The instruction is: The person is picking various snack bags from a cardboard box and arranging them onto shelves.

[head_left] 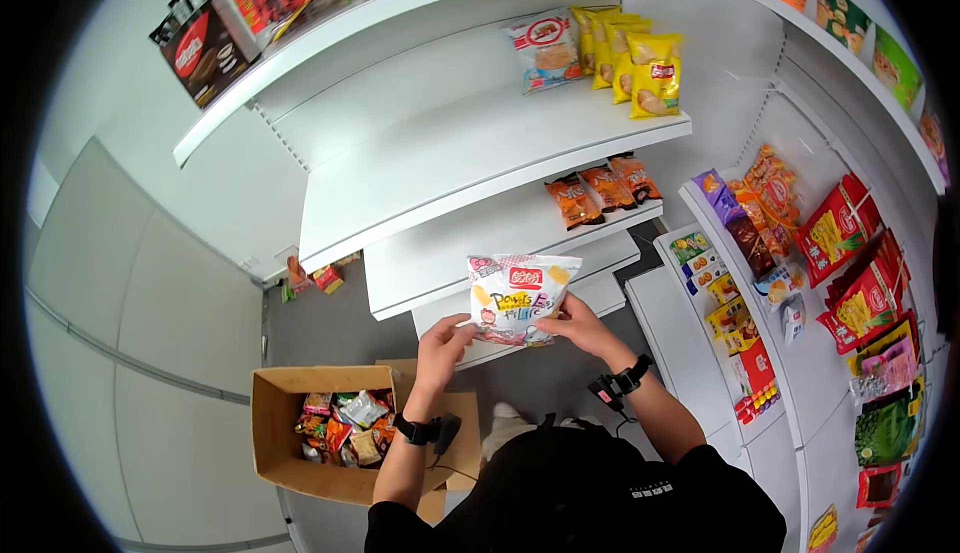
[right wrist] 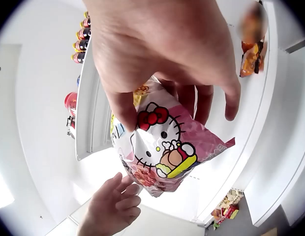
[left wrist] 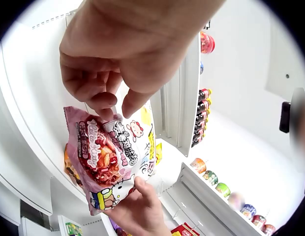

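Head view: the left hand (head_left: 443,345) and the right hand (head_left: 575,325) pinch the lower corners of the snack bag (head_left: 520,298), held in the air before the shelf (head_left: 430,273) front edge. It is out of the cardboard box (head_left: 275,423) and not yet shelved, I judge.
Left wrist view: the fingertips (left wrist: 104,101) are clamped on a bag edge.
Right wrist view: thumb and fingers curl round the bag; the other hand's hold looks light, though the view is poor.

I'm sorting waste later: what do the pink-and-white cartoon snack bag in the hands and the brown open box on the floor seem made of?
The pink-and-white cartoon snack bag looks like thin glossy plastic film: it crinkles and catches glare. The brown open box looks like matte cardboard, probably corrugated: plain brown walls, folded flaps.
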### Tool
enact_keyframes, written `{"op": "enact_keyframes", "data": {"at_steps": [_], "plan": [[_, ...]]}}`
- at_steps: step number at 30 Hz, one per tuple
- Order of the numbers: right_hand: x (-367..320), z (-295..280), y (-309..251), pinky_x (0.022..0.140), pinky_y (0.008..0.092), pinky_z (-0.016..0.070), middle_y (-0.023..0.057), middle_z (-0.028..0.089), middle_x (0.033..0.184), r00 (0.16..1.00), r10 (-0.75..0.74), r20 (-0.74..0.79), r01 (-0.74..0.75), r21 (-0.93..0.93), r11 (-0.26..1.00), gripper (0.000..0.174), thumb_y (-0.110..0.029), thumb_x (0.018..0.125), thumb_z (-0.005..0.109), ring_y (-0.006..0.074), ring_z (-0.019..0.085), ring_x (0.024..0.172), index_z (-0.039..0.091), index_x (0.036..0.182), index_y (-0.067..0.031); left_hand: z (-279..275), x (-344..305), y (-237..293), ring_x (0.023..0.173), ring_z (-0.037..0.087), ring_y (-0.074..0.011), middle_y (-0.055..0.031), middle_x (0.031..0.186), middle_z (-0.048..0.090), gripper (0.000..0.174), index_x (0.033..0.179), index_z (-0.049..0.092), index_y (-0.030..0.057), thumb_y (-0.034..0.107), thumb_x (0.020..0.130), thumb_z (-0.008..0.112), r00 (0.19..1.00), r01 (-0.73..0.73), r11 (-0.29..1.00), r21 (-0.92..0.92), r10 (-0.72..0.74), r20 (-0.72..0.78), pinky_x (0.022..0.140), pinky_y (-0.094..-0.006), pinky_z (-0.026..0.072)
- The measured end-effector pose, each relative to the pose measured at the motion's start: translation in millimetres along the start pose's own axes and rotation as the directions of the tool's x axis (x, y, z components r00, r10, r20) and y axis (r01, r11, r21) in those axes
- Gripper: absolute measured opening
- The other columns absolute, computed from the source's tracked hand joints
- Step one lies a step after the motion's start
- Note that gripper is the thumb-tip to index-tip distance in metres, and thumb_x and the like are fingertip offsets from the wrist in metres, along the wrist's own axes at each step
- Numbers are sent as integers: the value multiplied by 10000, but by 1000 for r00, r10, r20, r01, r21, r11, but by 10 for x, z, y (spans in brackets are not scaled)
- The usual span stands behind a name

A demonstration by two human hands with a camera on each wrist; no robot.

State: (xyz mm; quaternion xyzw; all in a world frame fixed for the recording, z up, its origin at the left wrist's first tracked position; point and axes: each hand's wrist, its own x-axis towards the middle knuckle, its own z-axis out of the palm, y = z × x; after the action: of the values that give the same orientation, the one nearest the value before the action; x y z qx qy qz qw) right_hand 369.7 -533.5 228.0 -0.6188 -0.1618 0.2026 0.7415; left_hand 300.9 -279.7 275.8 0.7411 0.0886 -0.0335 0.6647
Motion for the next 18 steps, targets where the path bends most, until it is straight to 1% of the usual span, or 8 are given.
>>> {"op": "enact_keyframes", "data": {"at_steps": [1,2,6,9,13,14,17,18], "plan": [[-7,-63,-31,660,245,479,68,576,1080,1000,5,-13,-5,21,1000,533,-185,791,687,128,562,904,439,1231,-16,26,45,58,551,455,-35,-13,770,602,315,1124,577,-9,148,855,627,999,-47,997,66,47,-3,467,-180,346],[-18,-124,-68,667,242,476,64,575,1084,1000,11,-28,-9,40,999,529,-187,794,683,123,560,907,439,1233,-19,59,89,132,586,465,-44,-43,942,612,403,1172,542,-18,168,832,655,995,-102,990,101,101,14,487,-185,375],[-8,-306,-219,677,242,475,58,568,1093,997,-12,-70,16,63,998,526,-185,804,666,113,551,907,430,1245,-26,196,322,505,597,465,-51,-89,1143,573,565,1266,462,-8,220,802,689,974,-161,970,184,126,186,517,-207,406],[39,-396,-452,688,249,485,68,558,1096,991,-90,-95,89,-15,996,523,-180,807,661,126,546,918,424,1247,-24,407,475,786,572,460,-57,-81,1087,602,584,1260,464,-15,232,787,700,948,-203,954,221,134,290,526,-221,415],[133,-540,-863,769,272,483,87,542,1128,983,-148,-111,131,-154,979,538,-169,812,654,154,537,970,406,1266,-18,599,718,1008,610,519,-75,-51,944,645,551,1216,497,8,239,765,714,923,-115,979,170,42,383,535,-225,421],[181,-610,-946,827,286,462,85,542,1140,987,-133,-91,114,-182,977,571,-163,815,652,159,532,1000,380,1293,-11,618,810,1026,638,537,-77,-35,918,640,500,1174,519,23,236,765,714,915,-110,974,199,21,403,522,-219,419],[370,-717,-1140,854,294,449,80,539,1145,981,-174,-89,156,-186,970,587,-158,820,647,151,526,1013,364,1312,-9,693,1015,1192,632,534,-76,-26,879,639,464,1143,538,36,245,767,712,884,-126,978,165,35,466,510,-217,418],[420,-735,-1222,946,295,388,76,514,1177,990,-105,-89,91,-154,984,528,-121,830,622,138,491,1071,372,1280,-5,701,1096,1221,629,533,-78,-29,860,642,435,1124,555,40,248,772,707,877,-138,972,192,30,479,505,-219,418]]}}
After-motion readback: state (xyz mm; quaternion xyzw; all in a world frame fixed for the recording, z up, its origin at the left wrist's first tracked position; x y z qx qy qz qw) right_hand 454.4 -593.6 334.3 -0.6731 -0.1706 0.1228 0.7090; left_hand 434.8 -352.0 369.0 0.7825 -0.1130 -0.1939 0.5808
